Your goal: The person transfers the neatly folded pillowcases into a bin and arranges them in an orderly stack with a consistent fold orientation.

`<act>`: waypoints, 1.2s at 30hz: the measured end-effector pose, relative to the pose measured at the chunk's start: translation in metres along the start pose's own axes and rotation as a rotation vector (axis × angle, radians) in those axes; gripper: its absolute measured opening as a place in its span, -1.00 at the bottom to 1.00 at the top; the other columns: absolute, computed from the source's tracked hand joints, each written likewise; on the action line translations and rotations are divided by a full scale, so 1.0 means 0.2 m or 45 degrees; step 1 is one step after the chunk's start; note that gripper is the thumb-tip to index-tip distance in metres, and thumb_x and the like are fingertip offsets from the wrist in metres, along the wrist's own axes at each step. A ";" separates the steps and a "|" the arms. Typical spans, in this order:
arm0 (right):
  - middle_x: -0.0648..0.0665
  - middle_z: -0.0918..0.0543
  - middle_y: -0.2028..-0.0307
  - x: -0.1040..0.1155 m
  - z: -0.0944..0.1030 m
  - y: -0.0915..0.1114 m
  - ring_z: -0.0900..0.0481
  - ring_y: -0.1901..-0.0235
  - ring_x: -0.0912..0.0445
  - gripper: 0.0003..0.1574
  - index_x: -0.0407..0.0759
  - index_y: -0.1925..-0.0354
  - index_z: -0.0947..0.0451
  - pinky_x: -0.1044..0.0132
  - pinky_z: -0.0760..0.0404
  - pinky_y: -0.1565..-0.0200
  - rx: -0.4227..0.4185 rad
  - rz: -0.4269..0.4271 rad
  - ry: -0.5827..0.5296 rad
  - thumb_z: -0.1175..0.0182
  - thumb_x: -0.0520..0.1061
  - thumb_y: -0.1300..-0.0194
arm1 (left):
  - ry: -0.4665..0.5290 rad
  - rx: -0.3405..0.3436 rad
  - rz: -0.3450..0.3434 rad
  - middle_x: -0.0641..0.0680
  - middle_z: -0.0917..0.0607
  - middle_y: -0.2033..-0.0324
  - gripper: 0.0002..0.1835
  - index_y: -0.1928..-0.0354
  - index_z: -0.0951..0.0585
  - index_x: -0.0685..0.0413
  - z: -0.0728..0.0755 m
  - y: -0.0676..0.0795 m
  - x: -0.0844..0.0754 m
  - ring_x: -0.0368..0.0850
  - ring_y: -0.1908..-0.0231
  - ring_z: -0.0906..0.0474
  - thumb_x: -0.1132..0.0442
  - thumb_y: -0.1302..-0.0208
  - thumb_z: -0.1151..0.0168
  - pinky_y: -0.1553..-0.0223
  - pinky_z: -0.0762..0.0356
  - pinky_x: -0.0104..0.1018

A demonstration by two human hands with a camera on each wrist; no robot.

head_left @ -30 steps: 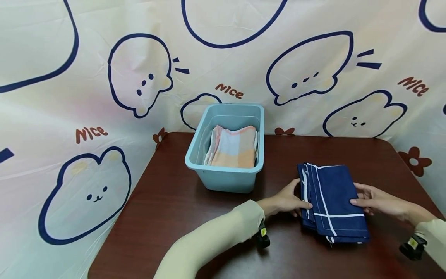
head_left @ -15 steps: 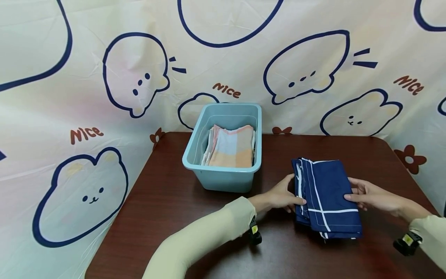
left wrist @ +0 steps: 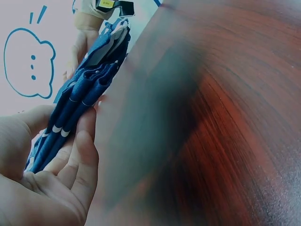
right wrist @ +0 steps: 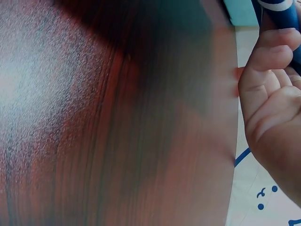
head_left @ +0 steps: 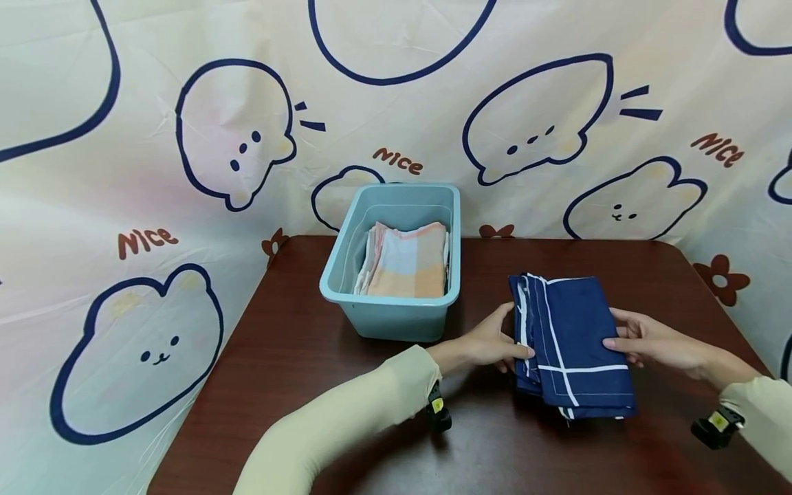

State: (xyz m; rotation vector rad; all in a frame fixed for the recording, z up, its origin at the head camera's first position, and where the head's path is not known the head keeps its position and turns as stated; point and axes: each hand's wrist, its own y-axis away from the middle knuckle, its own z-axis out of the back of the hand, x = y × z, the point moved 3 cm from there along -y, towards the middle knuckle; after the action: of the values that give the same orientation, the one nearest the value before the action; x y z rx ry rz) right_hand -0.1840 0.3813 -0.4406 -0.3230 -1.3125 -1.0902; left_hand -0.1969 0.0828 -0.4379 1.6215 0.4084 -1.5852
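A folded navy blue cloth with white lines (head_left: 581, 330) is held between both hands, to the right of the blue basin. My left hand (head_left: 491, 342) pinches its left edge, thumb on top and fingers underneath. My right hand (head_left: 662, 347) grips the right edge in the same manner. In the left wrist view, the stacked layers of the cloth (left wrist: 70, 108) sit between thumb and fingers, raised off the table. Only a corner of the cloth (right wrist: 282, 19) shows in the right wrist view, by the curled fingers of the right hand (right wrist: 277, 103).
Toward the back of the dark brown table (head_left: 278, 385) stands a light blue plastic basin (head_left: 396, 320). Folded cloths, the front one pink, orange and pale blue checked (head_left: 411, 265), stand inside it. A printed curtain (head_left: 346, 82) hangs behind the table's far edge.
Both hands have carried the cloth slightly left and farther up in the view. The head view has shifted a little too. Both grips look the same.
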 end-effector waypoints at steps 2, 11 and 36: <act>0.00 -0.75 0.12 0.01 0.00 0.00 -0.58 0.43 0.05 -0.05 -0.44 -0.55 0.37 0.24 -0.58 0.37 -0.005 0.010 0.006 0.02 -0.13 -0.58 | 0.005 0.003 -0.004 0.09 -0.79 0.37 -0.02 -0.59 0.03 -0.21 0.01 0.01 0.00 -0.14 0.54 -0.61 0.27 -0.31 -0.38 0.48 -0.65 -0.14; -0.02 -0.76 0.16 0.04 -0.01 0.00 -0.58 0.44 0.08 -0.06 -0.40 -0.56 0.33 0.25 -0.58 0.38 -0.032 0.000 0.017 0.01 -0.12 -0.58 | 0.008 0.019 -0.010 0.11 -0.78 0.35 -0.03 -0.59 0.03 -0.22 0.02 0.02 -0.02 -0.15 0.54 -0.60 0.27 -0.31 -0.37 0.52 -0.62 -0.23; 0.01 -0.78 0.14 0.17 -0.01 0.00 -0.57 0.47 0.08 -0.07 -0.35 -0.58 0.32 0.26 -0.59 0.38 -0.087 0.034 -0.018 0.01 -0.14 -0.58 | -0.076 0.014 -0.038 0.09 -0.80 0.31 -0.05 -0.58 0.01 -0.24 0.10 0.09 -0.14 -0.06 0.46 -0.67 0.21 -0.32 -0.38 0.43 -0.62 -0.22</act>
State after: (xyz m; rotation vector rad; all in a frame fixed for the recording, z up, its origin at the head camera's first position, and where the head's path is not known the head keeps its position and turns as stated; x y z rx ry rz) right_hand -0.1871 0.3648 -0.4099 -0.3983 -1.2818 -1.1133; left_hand -0.2028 0.0657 -0.4039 1.5787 0.3946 -1.6563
